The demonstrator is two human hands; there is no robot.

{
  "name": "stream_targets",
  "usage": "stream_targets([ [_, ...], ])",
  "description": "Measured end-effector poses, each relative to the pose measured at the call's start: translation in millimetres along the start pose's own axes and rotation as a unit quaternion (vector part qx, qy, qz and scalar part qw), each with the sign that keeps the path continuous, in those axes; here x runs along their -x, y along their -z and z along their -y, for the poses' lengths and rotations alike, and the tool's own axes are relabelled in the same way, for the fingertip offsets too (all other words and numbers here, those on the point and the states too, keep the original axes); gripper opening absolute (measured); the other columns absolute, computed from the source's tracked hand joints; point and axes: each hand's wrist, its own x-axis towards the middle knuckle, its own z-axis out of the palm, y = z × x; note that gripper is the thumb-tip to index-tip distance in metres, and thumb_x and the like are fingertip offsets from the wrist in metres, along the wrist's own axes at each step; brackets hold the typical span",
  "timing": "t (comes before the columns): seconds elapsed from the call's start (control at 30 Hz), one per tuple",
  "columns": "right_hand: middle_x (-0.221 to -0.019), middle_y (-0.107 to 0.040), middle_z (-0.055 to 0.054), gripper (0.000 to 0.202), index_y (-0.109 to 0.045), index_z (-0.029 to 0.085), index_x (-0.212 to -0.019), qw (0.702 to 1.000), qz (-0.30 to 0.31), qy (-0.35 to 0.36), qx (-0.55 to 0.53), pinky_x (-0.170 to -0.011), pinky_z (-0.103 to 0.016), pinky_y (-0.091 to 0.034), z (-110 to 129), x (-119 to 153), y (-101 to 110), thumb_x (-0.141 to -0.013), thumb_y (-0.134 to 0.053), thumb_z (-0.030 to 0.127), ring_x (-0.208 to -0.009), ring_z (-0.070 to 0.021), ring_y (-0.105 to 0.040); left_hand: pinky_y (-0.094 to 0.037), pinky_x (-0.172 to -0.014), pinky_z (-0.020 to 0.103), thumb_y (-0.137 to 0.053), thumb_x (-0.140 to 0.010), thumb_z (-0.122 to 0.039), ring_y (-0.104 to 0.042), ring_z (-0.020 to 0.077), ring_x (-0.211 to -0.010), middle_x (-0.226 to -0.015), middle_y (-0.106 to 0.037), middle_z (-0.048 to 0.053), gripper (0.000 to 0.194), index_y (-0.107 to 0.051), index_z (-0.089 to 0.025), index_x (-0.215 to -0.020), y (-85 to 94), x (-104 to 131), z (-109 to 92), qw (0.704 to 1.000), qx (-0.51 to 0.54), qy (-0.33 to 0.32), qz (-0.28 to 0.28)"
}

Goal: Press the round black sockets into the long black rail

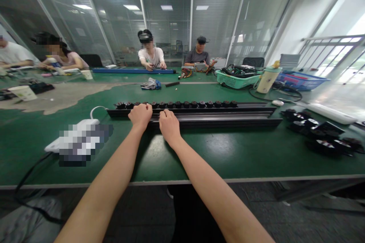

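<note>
Two long black rails lie side by side across the table in front of me. The farther rail (199, 109) has a row of small black round parts (186, 104) along its back side. The nearer rail (228, 122) is a hollow channel with a shiny inside. My left hand (139, 117) is closed over the left part of the farther rail, and its fingertips are hidden. Just right of it, my right hand (170, 126) is closed at the left part of the nearer rail, fingers curled over its edge.
A white power strip (71, 134) with a cable lies left. Several black round parts (322, 131) sit right. Farther back are a green basket (238, 80), a cream tumbler (268, 79), a blue basket (306, 81) and a grey cloth (151, 84). People sit across the table.
</note>
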Motion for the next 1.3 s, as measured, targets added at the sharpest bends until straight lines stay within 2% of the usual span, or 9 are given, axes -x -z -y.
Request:
stream_targets([
  [0.2, -0.131, -0.069, -0.015, 0.027, -0.07, 0.018, -0.12, 1.0, 0.017, -0.017, 0.015, -0.103, -0.036, -0.054, 1.0, -0.3, 6.6, -0.11, -0.045, 0.016, -0.119, -0.025, -0.062, -0.056, -0.093, 0.049, -0.033, -0.101, -0.044, -0.073, 0.0413, -0.109, -0.115, -0.077, 0.027, 0.062, -0.083, -0.011, -0.118, -2.7, -1.6, 0.3, 1.0, -0.003, -0.002, -0.001],
  [0.57, -0.123, -0.074, -0.011, 0.023, -0.073, 0.021, -0.116, 0.998, -0.036, -0.041, 0.016, -0.1, -0.034, -0.053, -1.7, -1.0, 0.8, -0.107, -0.052, 0.017, -0.113, -0.024, -0.065, -0.057, -0.092, 0.049, -0.032, -0.102, -0.044, -0.073, 0.042, -0.108, -0.115, -0.078, 0.025, 0.063, -0.083, -0.012, -0.119, -6.5, -3.5, 0.2, 1.0, -0.011, 0.004, -0.011],
  [0.9, -0.124, -0.073, -0.01, 0.022, -0.072, 0.021, -0.121, 0.999, -0.023, -0.043, 0.024, -0.101, -0.032, -0.051, -3.1, -1.0, 5.6, -0.111, -0.053, 0.023, -0.115, -0.0224, -0.065, -0.056, -0.094, 0.048, -0.032, -0.102, -0.044, -0.073, 0.0409, -0.11, -0.117, -0.077, 0.025, 0.062, -0.082, -0.012, -0.121, -3.6, -1.7, -1.4, 1.0, -0.013, 0.006, -0.002],
  [1.1, -0.128, -0.073, -0.009, 0.024, -0.072, 0.023, -0.119, 0.999, -0.002, -0.05, 0.021, -0.095, -0.032, -0.053, -2.3, -1.0, 8.5, -0.112, -0.05, 0.022, -0.114, -0.0221, -0.064, -0.055, -0.094, 0.048, -0.031, -0.102, -0.043, -0.073, 0.041, -0.11, -0.115, -0.077, 0.025, 0.063, -0.082, -0.012, -0.12, -4.6, -2.1, -1.5, 1.0, -0.014, 0.003, -0.01],
  [1.3, -0.126, -0.073, -0.009, 0.025, -0.073, 0.024, -0.119, 0.998, -0.01, -0.056, 0.013, -0.095, -0.034, -0.054, -3.4, -1.8, 6.9, -0.11, -0.05, 0.02, -0.114, -0.0234, -0.063, -0.055, -0.094, 0.049, -0.029, -0.102, -0.044, -0.072, 0.0407, -0.109, -0.115, -0.077, 0.025, 0.065, -0.082, -0.012, -0.121, -6.2, -3.0, -0.7, 1.0, -0.019, -0.002, -0.011],
])
